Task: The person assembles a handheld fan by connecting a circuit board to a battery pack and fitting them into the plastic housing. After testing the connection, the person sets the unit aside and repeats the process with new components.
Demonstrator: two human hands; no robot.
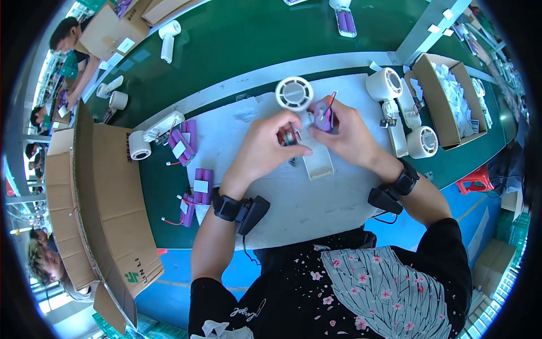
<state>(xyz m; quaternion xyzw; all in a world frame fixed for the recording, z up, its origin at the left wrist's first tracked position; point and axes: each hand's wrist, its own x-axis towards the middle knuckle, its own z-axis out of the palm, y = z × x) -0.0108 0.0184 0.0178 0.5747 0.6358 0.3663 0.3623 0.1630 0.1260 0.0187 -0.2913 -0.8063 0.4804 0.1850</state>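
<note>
Two hands meet over a white mat [316,203] on the green bench [237,39], working on one small white handheld fan [299,107]. Its round head [294,93] lies just beyond the fingers, and its open handle shell [317,161] lies on the mat just below them. The left hand [265,147] is curled, its fingertips pinching a small part with wires at the fan's neck; what exactly that part is, I cannot tell. The right hand [350,133] is closed around a purple battery pack [323,113] with a thin red lead, holding it touching the fan body, just right of the round head.

Judging by how things lie, the pack is at the shell but not seated in it, and the handle looks uncovered, so this fan seems about midway through assembly. More fans [403,113], some with covers off, lie right of the mat, beside an open cardboard box of white pieces [451,96]. Left of the mat lie spare purple battery packs [195,189] with red wires, another fan [149,138], and a large folded cardboard box [107,203] at the bench edge. Other people work along the far left, well apart from the mat
</note>
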